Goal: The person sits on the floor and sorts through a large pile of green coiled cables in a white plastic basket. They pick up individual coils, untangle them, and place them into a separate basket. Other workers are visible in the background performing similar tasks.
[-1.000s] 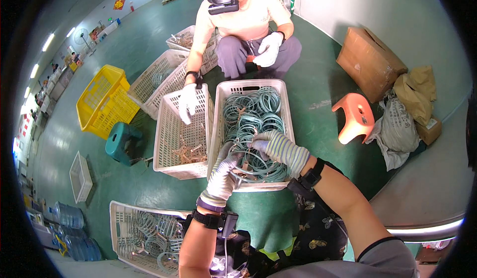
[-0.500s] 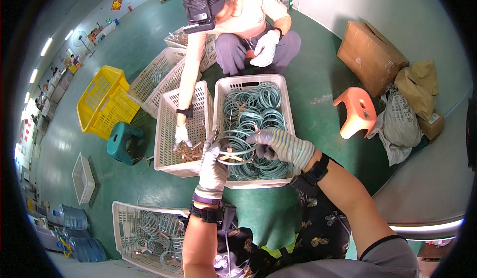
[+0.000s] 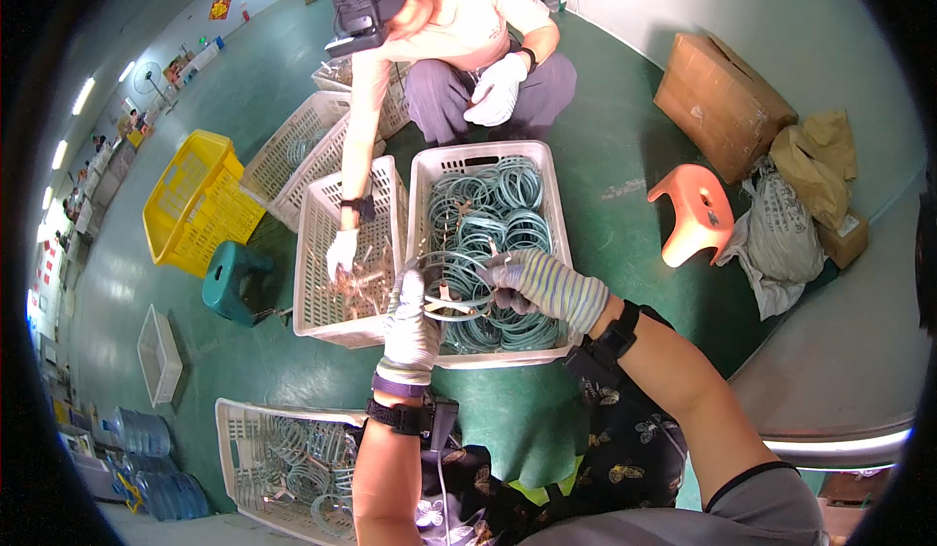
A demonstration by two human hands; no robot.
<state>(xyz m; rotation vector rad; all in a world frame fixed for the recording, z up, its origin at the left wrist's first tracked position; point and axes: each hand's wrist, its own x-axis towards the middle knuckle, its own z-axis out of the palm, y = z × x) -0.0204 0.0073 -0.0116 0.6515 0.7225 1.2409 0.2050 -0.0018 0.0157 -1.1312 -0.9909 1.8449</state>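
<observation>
Between my two hands is a coil of grey-green tubing (image 3: 457, 317), with a pale copper-coloured fitting across its ring. My left hand (image 3: 410, 322), in a striped knit glove, is closed on the coil's left side. On the opposite side my right hand (image 3: 554, 288), gloved alike, pinches it with bent fingers. Directly beneath, a white plastic crate (image 3: 559, 204) holds many similar coils (image 3: 527, 232). A narrower white crate (image 3: 322, 190) stands to its left with small copper-coloured pieces (image 3: 369, 287) at the near end.
Across from me a crouching person reaches a gloved hand (image 3: 342, 255) into the narrower crate. Further left are a yellow basket (image 3: 190, 204) and a teal stool (image 3: 232, 278). An orange stool (image 3: 695, 209) and cardboard box (image 3: 722, 102) stand right. Another coil crate (image 3: 226, 448) lies near-left.
The co-worker's hand has shifted slightly left among the copper-coloured pieces, which are now more heaped and spread. My hands keep the coil in nearly the same place; the whole view has shifted slightly.
</observation>
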